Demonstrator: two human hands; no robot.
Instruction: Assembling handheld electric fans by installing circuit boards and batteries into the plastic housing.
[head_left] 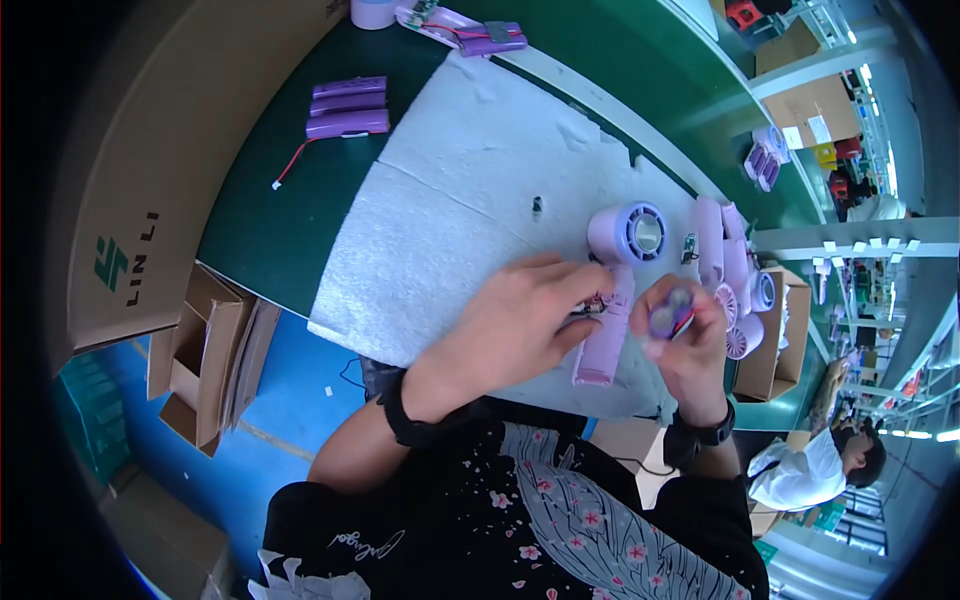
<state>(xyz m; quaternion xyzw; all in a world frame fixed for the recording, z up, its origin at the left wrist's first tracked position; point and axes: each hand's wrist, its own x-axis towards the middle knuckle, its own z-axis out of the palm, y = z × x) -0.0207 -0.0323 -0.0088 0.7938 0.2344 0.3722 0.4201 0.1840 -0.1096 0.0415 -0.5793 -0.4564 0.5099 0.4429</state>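
A handheld fan lies on the white foam sheet, its lilac round head [605,237] away from me and its pale pink handle shell [597,360] pointing toward me. Over the shell, my left hand [515,320] pinches a small circuit board [594,308] between thumb and fingers. My right hand [697,345], just right of the handle, is closed around a purple battery pack [668,316] seen end-on, with a bit of red wire by it. Fingers partly hide both held parts.
Purple battery packs [347,108] with a red lead lie at the far left. More fan shells and heads [735,265] are heaped right of the foam sheet [440,200]. Open cardboard boxes [205,345] stand lower left, another box [795,340] at right. A person [815,470] sits far right.
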